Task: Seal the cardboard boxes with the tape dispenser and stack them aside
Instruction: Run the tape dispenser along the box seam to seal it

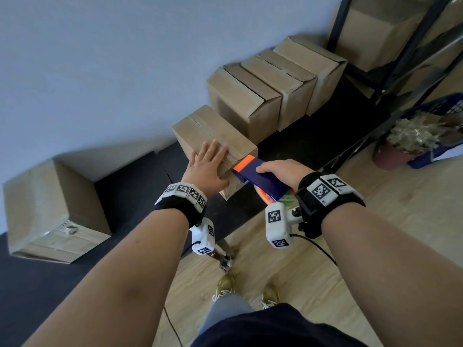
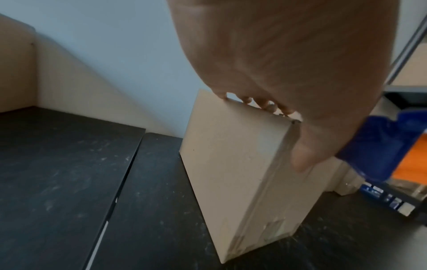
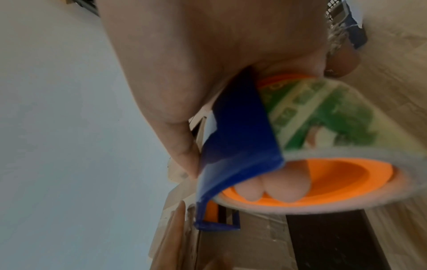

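Head view, left hand: flat on top of the nearest cardboard box, fingers straight and spread, pressing down; nothing gripped.
Head view, right hand: fingers curled round the blue-and-orange tape dispenser, whose orange front edge touches the box's near top edge.
Head view, box position: on the black platform, near its front edge, against the grey wall.
Head view, row of boxes: four boxes side by side on the platform, further along the wall to the right.
Head view, single box: at the platform's left end, well apart from the others.
Head view, floor items: blue basket and a brown pot on the wooden floor at right.
Left wrist view, left hand: palm over the box, fingertips on its top far edge, thumb lying on the near corner.
Left wrist view, dispenser: just beside the thumb, at the box's right.
Right wrist view, right hand: thumb along the dispenser's blue frame; two fingertips inside the orange core of the tape roll.
Right wrist view, box: directly beneath the dispenser's front end.
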Demonstrator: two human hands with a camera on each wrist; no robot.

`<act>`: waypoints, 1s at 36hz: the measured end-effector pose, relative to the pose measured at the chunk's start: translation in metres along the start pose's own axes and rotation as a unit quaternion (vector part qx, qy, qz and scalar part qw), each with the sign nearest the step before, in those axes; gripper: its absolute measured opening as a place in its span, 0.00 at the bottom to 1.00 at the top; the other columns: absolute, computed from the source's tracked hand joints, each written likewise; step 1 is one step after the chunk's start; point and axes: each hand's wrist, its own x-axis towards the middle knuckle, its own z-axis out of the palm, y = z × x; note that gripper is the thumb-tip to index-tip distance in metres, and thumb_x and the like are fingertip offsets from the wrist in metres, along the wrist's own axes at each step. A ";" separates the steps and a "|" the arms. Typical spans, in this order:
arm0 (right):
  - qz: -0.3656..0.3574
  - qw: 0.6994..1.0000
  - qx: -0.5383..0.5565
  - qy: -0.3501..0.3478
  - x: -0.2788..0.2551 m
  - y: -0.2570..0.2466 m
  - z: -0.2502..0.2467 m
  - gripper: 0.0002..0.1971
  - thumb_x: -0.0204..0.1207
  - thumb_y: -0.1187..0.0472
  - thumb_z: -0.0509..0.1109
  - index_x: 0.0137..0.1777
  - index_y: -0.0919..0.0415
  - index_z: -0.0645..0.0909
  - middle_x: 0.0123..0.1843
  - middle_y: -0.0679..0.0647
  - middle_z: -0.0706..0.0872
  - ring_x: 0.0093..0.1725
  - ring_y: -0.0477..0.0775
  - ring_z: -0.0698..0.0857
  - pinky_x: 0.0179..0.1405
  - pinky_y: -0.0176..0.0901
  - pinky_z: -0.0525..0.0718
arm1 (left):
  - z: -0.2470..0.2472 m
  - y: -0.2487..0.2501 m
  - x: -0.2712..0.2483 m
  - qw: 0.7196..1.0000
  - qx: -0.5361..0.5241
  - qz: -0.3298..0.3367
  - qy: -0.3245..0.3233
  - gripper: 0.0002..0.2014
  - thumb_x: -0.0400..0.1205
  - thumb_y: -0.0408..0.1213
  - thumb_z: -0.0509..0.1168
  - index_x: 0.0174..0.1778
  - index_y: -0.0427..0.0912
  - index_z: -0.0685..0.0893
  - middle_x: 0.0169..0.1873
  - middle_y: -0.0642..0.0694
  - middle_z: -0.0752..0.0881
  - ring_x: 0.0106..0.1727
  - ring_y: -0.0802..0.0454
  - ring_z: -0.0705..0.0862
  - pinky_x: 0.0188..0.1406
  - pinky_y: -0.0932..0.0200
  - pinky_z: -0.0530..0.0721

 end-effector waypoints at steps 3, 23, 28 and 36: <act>-0.004 1.000 -0.009 -0.014 0.000 0.001 -0.004 0.20 0.74 0.46 0.73 0.57 0.61 0.81 0.53 0.58 0.87 0.51 0.56 0.86 0.60 0.51 0.80 | 0.001 0.002 0.007 0.999 0.049 -0.004 0.016 0.48 0.77 0.58 0.64 0.85 0.54 0.39 0.84 0.46 0.39 0.84 0.44 0.37 0.83 0.43 0.40; -0.032 0.998 0.046 -0.027 -0.001 0.009 -0.026 0.25 0.71 0.44 0.74 0.60 0.63 0.82 0.51 0.61 0.88 0.48 0.59 0.88 0.56 0.54 0.85 | 0.013 0.019 0.026 0.993 0.105 -0.051 0.018 0.37 0.85 0.62 0.49 0.85 0.52 0.40 0.84 0.40 0.43 0.83 0.31 0.42 0.82 0.37 0.44; -0.041 0.997 0.063 -0.033 -0.005 0.004 -0.033 0.23 0.72 0.45 0.73 0.55 0.65 0.85 0.40 0.61 0.90 0.33 0.56 0.89 0.38 0.45 0.84 | 0.013 0.019 0.026 0.995 0.087 -0.054 0.021 0.38 0.85 0.62 0.47 0.84 0.50 0.38 0.84 0.40 0.42 0.83 0.32 0.40 0.82 0.38 0.42; -0.029 0.998 0.041 -0.023 -0.002 0.009 -0.026 0.26 0.71 0.43 0.74 0.60 0.63 0.82 0.51 0.60 0.89 0.47 0.59 0.88 0.56 0.52 0.86 | 0.012 0.019 0.025 0.995 0.085 -0.042 0.021 0.38 0.85 0.58 0.53 0.85 0.49 0.41 0.84 0.41 0.42 0.83 0.31 0.41 0.82 0.38 0.42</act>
